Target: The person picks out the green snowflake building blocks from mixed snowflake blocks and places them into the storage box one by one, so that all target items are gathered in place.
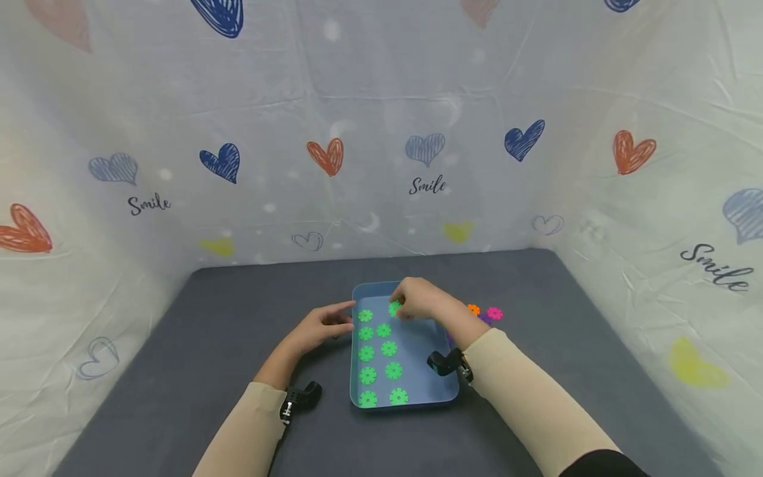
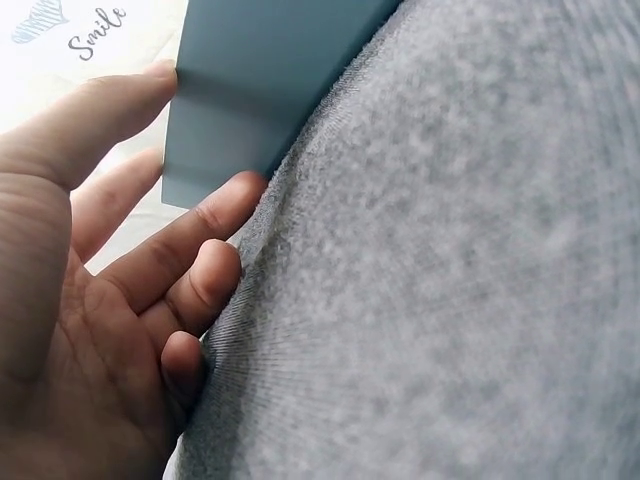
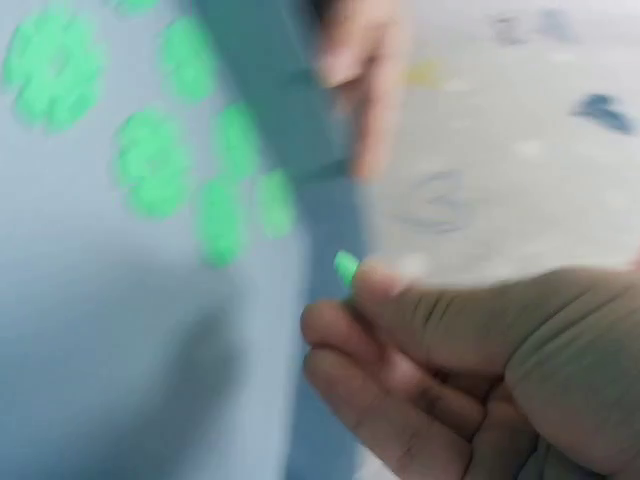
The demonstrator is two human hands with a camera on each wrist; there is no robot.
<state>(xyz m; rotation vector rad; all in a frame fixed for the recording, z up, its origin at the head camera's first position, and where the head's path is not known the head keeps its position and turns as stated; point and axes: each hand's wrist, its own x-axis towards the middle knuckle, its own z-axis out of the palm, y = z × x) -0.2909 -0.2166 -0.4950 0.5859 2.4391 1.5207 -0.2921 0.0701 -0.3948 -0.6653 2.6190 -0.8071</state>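
Observation:
A blue-grey rectangular tray [image 1: 420,351] lies on the dark table, with several flat green flower-shaped pieces [image 1: 389,348] in two columns over its left half. Over the far part of the tray, my right hand [image 1: 422,298] pinches another green flower-shaped piece [image 1: 394,309] between thumb and fingertips. Only a small green tip of that piece [image 3: 345,267] shows in the right wrist view; the fingers hide the rest. At the tray's left side is my left hand [image 1: 320,327], its thumb and a fingertip touching the outer wall [image 2: 235,110], the other fingers loosely bent.
Right of the tray, partly behind my right forearm, lie an orange flower piece [image 1: 473,309], a pink one [image 1: 495,313] and some purple ones [image 1: 485,320]. A grey cloth [image 1: 268,298] covers the table. White sheeting [image 1: 369,218] printed with hearts hangs around it.

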